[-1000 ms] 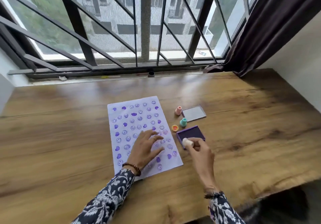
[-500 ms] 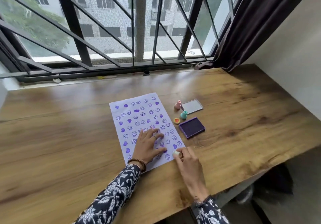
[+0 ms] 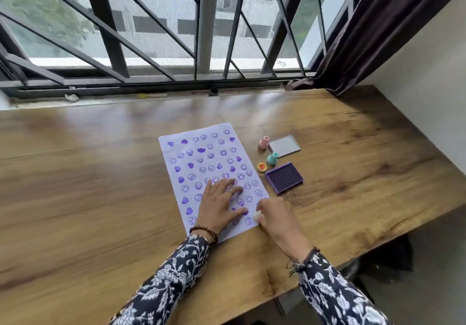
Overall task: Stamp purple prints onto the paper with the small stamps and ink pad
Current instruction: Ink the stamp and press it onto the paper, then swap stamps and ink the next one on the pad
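A white sheet of paper (image 3: 199, 153) covered with several purple smiley and heart prints lies on the wooden table (image 3: 88, 198). My left hand (image 3: 219, 203) rests flat on the lower part of the sheet, fingers spread. My right hand (image 3: 276, 215) grips a small white stamp (image 3: 257, 215) and presses it down at the paper's lower right edge. The open purple ink pad (image 3: 284, 178) sits just right of the paper. A pink stamp (image 3: 263, 143), a teal stamp (image 3: 272, 158) and an orange stamp (image 3: 261, 167) stand between the paper and the pad.
The ink pad's clear lid (image 3: 284, 145) lies behind the pad. A barred window (image 3: 201, 34) runs along the table's far side, with a dark curtain (image 3: 378, 27) at the right. The table's front edge falls away at the lower right.
My right hand carried the white stamp from the ink pad down to the paper's lower right edge. My left hand stayed flat on the sheet. The camera view shifted.
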